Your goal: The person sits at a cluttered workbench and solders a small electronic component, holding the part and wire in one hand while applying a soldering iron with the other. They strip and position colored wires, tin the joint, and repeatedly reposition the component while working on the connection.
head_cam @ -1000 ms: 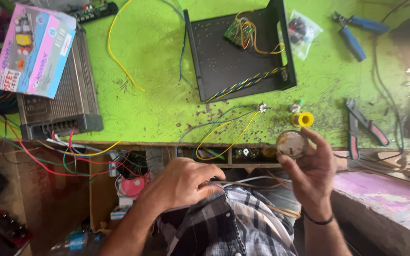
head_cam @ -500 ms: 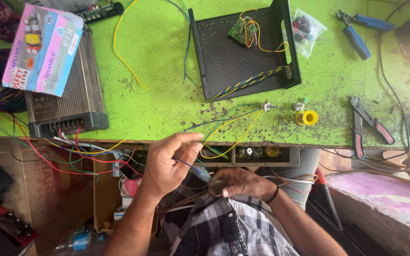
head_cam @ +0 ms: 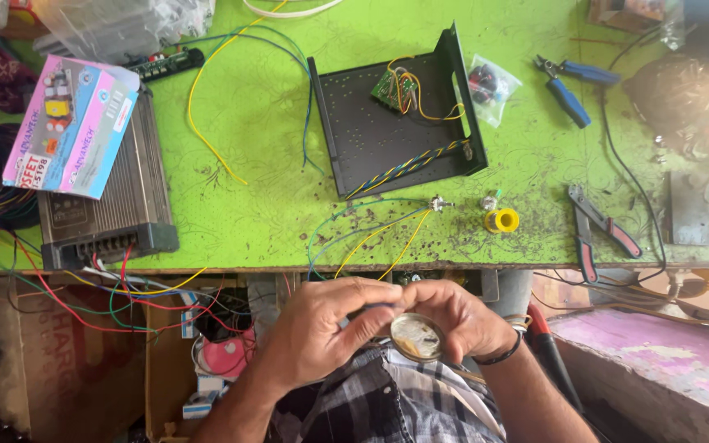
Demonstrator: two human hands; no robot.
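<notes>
Both hands — left hand (head_cam: 322, 328), right hand (head_cam: 453, 316) — hold a round tin (head_cam: 417, 337) of paste.

The counter (head_cam: 272, 164) is bright green, stained brown near its front edge. A black metal tray (head_cam: 371, 139), blue-handled pliers (head_cam: 572, 86), a yellow solder spool (head_cam: 502, 221), a pink-and-blue box (head_cam: 71, 127).

I work in a small electronics repair workshop. My green surface (head_cam: 248, 123) is scuffed and spotted with solder marks. On it lies an open black metal chassis (head_cam: 395, 123) with a circuit board and twisted wires inside. Right of the chassis are blue pliers (head_cam: 568, 86) and red-handled cutters (head_cam: 596, 230); left of it sits a finned amplifier (head_cam: 108, 205).
</notes>
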